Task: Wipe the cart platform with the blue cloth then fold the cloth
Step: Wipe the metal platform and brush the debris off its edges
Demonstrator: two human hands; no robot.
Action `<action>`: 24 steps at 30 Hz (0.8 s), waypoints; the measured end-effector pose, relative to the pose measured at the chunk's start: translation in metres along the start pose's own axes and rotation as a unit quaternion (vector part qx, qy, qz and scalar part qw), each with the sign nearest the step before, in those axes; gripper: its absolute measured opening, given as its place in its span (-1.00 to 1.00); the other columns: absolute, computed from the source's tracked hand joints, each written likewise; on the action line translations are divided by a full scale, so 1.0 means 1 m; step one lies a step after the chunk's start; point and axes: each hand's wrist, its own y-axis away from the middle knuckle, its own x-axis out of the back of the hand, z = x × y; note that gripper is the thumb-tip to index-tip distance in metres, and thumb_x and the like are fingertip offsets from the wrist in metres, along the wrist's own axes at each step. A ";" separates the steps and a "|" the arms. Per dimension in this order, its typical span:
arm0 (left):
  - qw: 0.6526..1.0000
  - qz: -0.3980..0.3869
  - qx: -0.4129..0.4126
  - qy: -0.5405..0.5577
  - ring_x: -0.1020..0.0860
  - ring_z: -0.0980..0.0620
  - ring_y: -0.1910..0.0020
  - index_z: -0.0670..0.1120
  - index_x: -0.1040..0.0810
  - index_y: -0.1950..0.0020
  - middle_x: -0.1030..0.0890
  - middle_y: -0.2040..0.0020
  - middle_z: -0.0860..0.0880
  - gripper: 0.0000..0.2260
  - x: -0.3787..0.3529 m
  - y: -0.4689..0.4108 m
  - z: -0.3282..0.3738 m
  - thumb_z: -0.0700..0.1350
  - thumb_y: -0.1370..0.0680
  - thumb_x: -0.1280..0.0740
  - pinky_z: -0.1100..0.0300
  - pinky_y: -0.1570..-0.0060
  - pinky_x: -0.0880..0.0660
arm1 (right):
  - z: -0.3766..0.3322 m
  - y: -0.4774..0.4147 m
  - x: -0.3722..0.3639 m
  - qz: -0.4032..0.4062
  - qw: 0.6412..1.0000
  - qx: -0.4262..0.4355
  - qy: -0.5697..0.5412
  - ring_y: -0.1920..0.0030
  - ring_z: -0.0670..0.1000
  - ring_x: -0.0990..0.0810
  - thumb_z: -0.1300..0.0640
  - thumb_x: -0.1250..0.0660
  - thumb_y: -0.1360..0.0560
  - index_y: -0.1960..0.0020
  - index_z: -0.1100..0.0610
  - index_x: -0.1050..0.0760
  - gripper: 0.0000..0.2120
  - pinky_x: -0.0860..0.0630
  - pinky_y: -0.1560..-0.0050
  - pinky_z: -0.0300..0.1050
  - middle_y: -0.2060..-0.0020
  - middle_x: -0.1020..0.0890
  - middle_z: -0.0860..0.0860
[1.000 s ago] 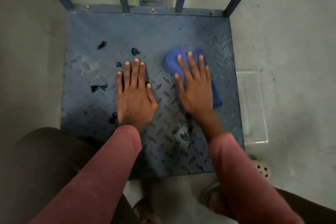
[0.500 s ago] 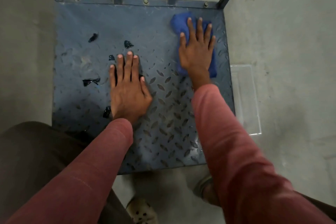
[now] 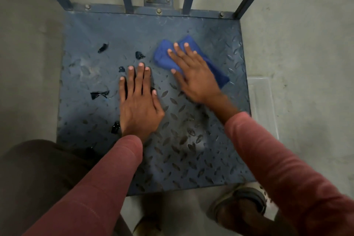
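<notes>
Your left hand lies flat on the cart platform, fingers straight, holding nothing. Just right of it, the blue cloth sits pinned under your right hand, fingers straight and pressing it. The cloth's long axis slants far-left to near-right, so I judge the right hand leads the next stroke.

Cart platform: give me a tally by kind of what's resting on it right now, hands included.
Hands: 2, left hand and right hand
Blue cloth: 1, under the right hand
Black scraps: 5 plainly visible; shadow or the left hand may hide more
Total: 8
</notes>
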 end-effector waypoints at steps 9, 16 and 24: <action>1.000 -0.011 0.006 -0.008 0.07 -0.12 -0.72 -0.13 -0.03 -0.73 -0.01 -0.74 -0.09 -0.41 0.001 0.000 0.002 0.00 -0.70 0.03 -0.18 -0.67 0.02 | 0.007 -0.055 0.004 0.092 0.970 -0.197 -0.109 -0.58 0.15 -0.14 -0.06 -0.08 -0.66 -0.55 0.15 -0.22 -0.48 -0.04 -0.55 0.06 -0.53 -0.28 0.14; 1.000 -0.003 0.007 -0.002 0.01 -0.12 -0.72 -0.15 -0.09 -0.72 -0.07 -0.73 -0.10 -0.40 0.000 -0.001 0.002 -0.01 -0.68 -0.02 -0.20 -0.65 -0.04 | 0.005 -0.054 -0.009 0.163 0.977 -0.127 -0.061 -0.33 0.21 -0.43 -0.06 -0.18 -0.63 -0.40 0.10 -0.49 -0.58 -0.33 -0.39 0.05 -0.35 -0.45 0.20; 1.000 -0.012 0.012 -0.016 0.08 -0.10 -0.72 -0.12 -0.02 -0.73 -0.01 -0.74 -0.09 -0.40 -0.003 0.001 0.003 0.00 -0.70 0.01 -0.19 -0.67 0.00 | 0.019 -0.078 -0.006 0.202 0.931 -0.305 -0.020 -0.49 0.20 -0.31 -0.04 -0.09 -0.66 -0.45 0.14 -0.41 -0.55 -0.19 -0.51 0.04 -0.43 -0.45 0.17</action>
